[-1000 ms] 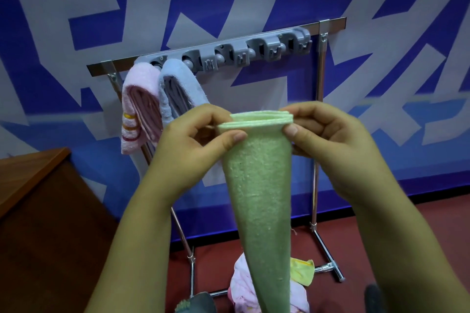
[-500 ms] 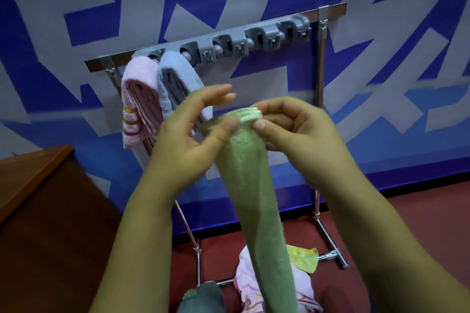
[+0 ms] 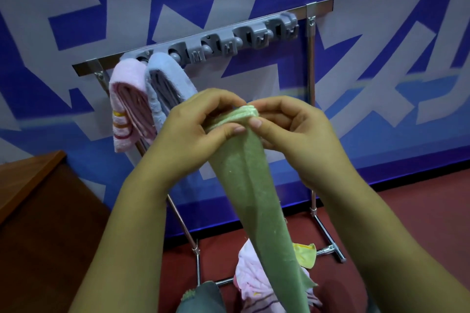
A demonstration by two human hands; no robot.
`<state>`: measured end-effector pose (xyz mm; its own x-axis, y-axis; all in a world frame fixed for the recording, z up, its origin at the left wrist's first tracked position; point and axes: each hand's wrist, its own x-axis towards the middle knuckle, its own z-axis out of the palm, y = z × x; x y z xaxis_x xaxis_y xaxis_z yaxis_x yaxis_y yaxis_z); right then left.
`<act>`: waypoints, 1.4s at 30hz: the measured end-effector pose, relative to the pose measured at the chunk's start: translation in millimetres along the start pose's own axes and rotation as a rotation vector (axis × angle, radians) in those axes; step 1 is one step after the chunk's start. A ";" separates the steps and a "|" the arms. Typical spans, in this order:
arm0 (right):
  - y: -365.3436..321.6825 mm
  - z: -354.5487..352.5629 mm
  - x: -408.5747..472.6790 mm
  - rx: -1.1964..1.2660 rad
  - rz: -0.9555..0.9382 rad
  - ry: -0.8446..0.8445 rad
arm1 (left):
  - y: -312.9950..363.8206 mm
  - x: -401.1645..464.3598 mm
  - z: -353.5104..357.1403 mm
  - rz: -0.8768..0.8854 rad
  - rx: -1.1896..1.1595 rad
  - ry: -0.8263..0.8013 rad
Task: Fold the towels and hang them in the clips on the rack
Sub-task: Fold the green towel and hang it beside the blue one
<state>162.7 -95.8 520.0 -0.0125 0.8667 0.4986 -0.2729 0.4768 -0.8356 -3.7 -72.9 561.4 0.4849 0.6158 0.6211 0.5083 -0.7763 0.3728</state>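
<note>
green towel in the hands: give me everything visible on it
The green towel is pale green terry cloth, folded lengthwise into a narrow strip of several layers. Its top edge is bunched, with lighter layered edges showing, pinched between the left hand and the right hand by thumbs and fingertips. From there it hangs down and slightly rightward, in front of the rack, not yet in any clip. Its lower end runs out of the bottom of the view, in front of the towels on the floor.

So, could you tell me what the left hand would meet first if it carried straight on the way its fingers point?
The left hand points right, across the green towel top it pinches, so it would probably meet the right hand fingers almost immediately; depth is unclear.
</note>
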 end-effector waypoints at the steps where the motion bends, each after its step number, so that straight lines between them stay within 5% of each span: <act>1: 1.1 -3.0 -1.1 0.008 0.004 -0.017 | 2.4 1.0 -0.7 -0.015 -0.039 0.002; 7: 54.4 -37.9 -26.8 -0.082 0.263 -0.215 | 4.7 14.5 -14.4 -0.053 -0.207 -0.048; 11: 82.8 -48.0 -38.6 -0.190 0.360 -0.158 | 2.5 24.1 -20.0 -0.035 -0.182 -0.058; 20: 93.7 -37.4 -47.2 -0.425 0.137 -0.021 | 4.0 27.1 -29.7 -0.064 -0.087 -0.035; 27: 114.4 -33.8 -51.5 -0.714 -0.077 -0.111 | 8.6 35.1 -37.1 -0.077 -0.033 0.033; 42: 116.1 -41.7 -44.6 -0.495 0.011 -0.126 | 12.5 57.9 -61.7 0.013 0.018 0.288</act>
<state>171.7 -73.0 391.1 -0.1373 0.8623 0.4874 0.2162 0.5063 -0.8348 -13.1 -55.2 644.5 0.2706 0.5399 0.7971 0.5173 -0.7798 0.3526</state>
